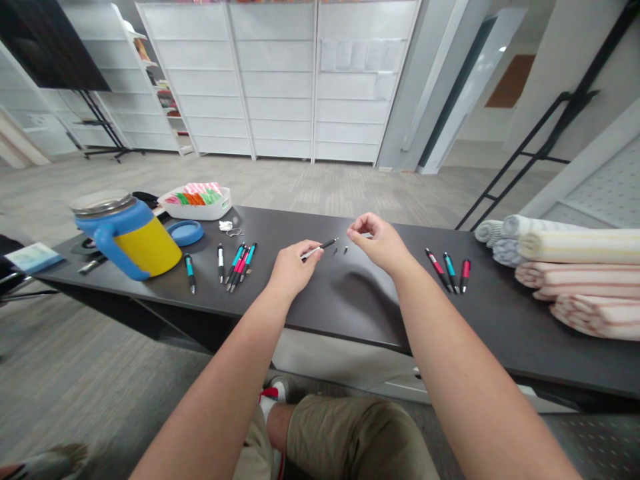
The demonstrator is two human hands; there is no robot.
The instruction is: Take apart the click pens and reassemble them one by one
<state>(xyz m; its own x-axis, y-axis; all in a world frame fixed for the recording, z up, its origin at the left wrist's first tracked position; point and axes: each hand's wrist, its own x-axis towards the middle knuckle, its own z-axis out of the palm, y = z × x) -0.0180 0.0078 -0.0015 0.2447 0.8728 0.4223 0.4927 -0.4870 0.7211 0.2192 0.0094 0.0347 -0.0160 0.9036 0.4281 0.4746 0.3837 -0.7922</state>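
My left hand (295, 268) is closed round a white pen (327, 245) with a black grip, its bare tip pointing right. Just to the right of that tip, my right hand (377, 241) is raised with thumb and forefinger pinched together. Whatever small thing it may hold is too tiny to make out. On the dark table (320, 303) below the pen tip lie a small metal pen part (345, 251) and another small dark part (335, 251).
Several pens (241, 267) lie left of my hands, with a lone teal pen (191, 273) farther out. More pens (450, 272) lie right. A blue-yellow mug (135, 240), blue lid (185, 233) and white basket (223, 208) stand left; rolled cloths (575, 273) are stacked right.
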